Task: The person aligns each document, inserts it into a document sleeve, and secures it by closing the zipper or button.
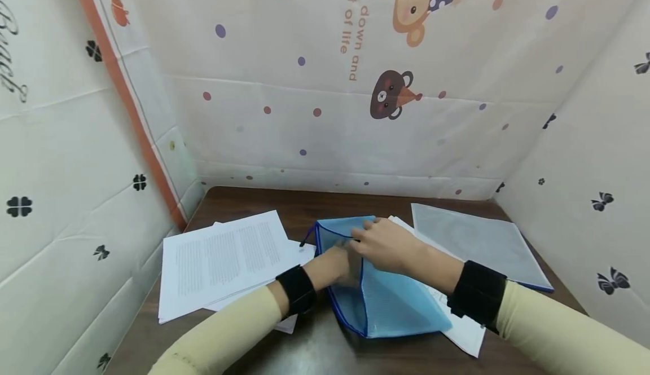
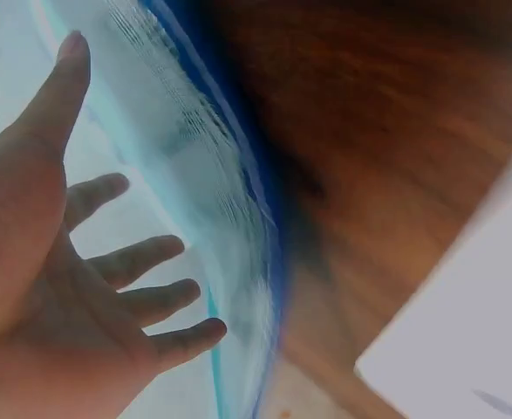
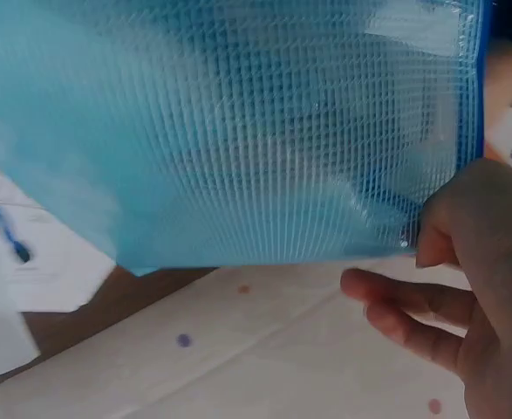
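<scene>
From the head view, the blue mesh zip pouch (image 1: 386, 296) lies on the brown surface (image 1: 315, 352), just right of the printed sheets (image 1: 223, 259); the right hand (image 1: 388, 245) pinches its upper layer at the mouth while the left hand (image 1: 337, 265) reaches inside. The job looks best done by keeping that flap lifted high so the mouth stays wide. The left wrist view shows the left hand's fingers (image 2: 142, 257) spread and relaxed inside the pouch, grasping nothing. The right wrist view shows the right hand (image 3: 474, 262) gripping the pouch's edge by its blue trim. Behind the pouch, the backdrop (image 1: 355, 82) reads "ow down and", "ent of life"
</scene>
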